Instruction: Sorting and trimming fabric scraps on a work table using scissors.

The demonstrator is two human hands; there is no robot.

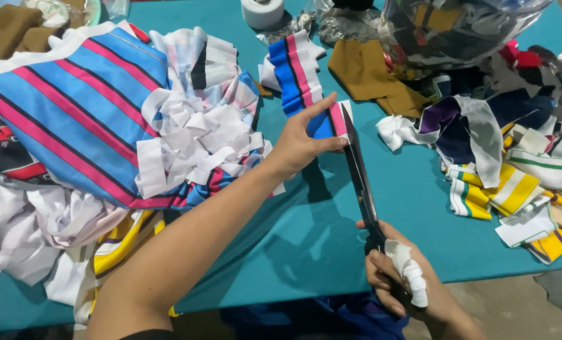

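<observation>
We see two bare hands at a teal worktop (331,239), looking down from above. The left hand (297,148) has its grip closed on one strip of striped cloth (300,75) — blue, pink and white with thin black lines — thumb on top, fingers beneath, pinching the near end of the strip just above the worktop. The right hand (400,283) is closed around the handles of one pair of long dark scissors (359,173); one of its fingers is wrapped in white cloth (410,271). The blades point away from us, their tips meeting the edge of the strip just beside the left thumb; we cannot tell how far apart they stand.

To the left lies one large heap of cloth (79,113) in the same blue and pink stripes, with a mound of white cut strips (193,138) on top of it. To the right sits a scatter of scraps (514,176) — white, yellow, green, navy, purple — too many and too tangled to count. At the far edge we count one roll of white tape (262,11), one brown piece of cloth (372,75) and one clear plastic bag (457,28) stuffed with more scraps. Nothing lies between the hands and the strip.
</observation>
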